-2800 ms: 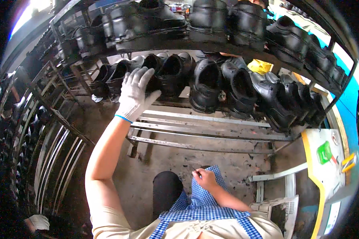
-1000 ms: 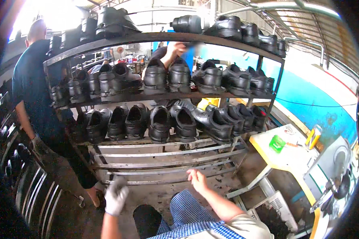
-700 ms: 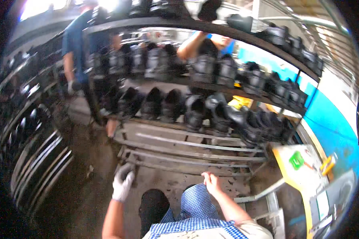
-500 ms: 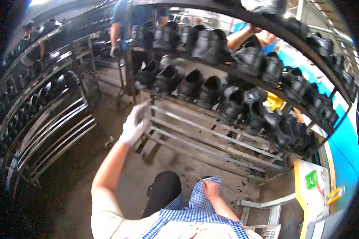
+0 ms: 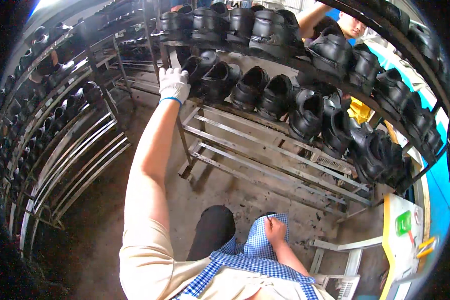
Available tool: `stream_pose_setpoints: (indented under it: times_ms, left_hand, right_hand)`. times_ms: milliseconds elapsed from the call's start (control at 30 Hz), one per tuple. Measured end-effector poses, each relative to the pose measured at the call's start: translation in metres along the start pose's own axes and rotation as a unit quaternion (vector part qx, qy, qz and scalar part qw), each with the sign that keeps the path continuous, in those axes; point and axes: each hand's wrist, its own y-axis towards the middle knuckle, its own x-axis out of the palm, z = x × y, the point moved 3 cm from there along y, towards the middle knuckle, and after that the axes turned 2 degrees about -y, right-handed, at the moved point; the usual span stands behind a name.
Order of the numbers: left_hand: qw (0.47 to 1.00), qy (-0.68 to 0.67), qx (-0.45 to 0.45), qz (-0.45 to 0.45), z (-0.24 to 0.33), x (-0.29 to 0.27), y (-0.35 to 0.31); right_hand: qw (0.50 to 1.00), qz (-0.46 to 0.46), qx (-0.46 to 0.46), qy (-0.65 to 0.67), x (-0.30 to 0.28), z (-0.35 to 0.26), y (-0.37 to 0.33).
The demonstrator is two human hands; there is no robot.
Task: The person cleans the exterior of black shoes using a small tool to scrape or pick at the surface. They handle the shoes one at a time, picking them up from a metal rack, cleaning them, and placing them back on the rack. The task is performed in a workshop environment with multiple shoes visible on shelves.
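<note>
My left hand (image 5: 174, 86), in a white knit glove with a blue cuff band, is closed around the upright corner post of the metal shoe rack (image 5: 245, 131). Black shoes (image 5: 217, 77) stand in rows on its shelves, the nearest just right of the glove. My right hand (image 5: 276, 231), bare, is a closed fist low in front of my body, against the blue checked apron (image 5: 257, 237) over my right leg. Whatever lies inside that fist is hidden.
On the left stands another rack (image 5: 80, 165) with more shoes and bare lower rails. A person (image 5: 352, 25) is behind the shoe rack at upper right. A white-and-yellow panel (image 5: 402, 230) and a pale metal frame (image 5: 352, 257) are at lower right.
My left hand has moved up and forward along the rack's corner, onto the post. The rack sits higher and nearer in view. My right hand remains a fist by the apron.
</note>
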Motion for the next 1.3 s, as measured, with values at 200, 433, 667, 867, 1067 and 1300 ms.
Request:
stream_pose_setpoints:
  times_ms: [200,433,667,867,1067,1300]
  left_hand:
    - [0.973,-0.199,-0.041,-0.107,-0.029,-0.023,-0.055]
    - [0.583,-0.741,-0.330,-0.046,0.017,-0.089,-0.226]
    - [0.138,-0.868,-0.451,-0.153,0.117,-0.098,-0.321]
    - [0.062,-0.904,-0.331,-0.263,0.158,-0.129,-0.333]
    - [0.414,-0.844,-0.153,-0.306,0.158,-0.148,-0.327]
    - [0.851,-0.407,0.316,-0.103,0.194,-0.144,-0.362]
  right_hand:
    - [0.999,-0.040,0.028,-0.019,0.003,0.006,0.004]
    - [0.939,-0.139,0.129,0.287,-0.013,-0.052,0.059]
    - [0.945,-0.119,-0.057,0.298,-0.035,-0.172,0.118]
    - [0.927,-0.116,0.002,0.356,-0.054,-0.145,0.115]
    - [0.906,-0.186,0.061,0.374,-0.080,-0.129,0.101]
    - [0.739,-0.201,0.274,0.582,-0.058,-0.121,0.067]
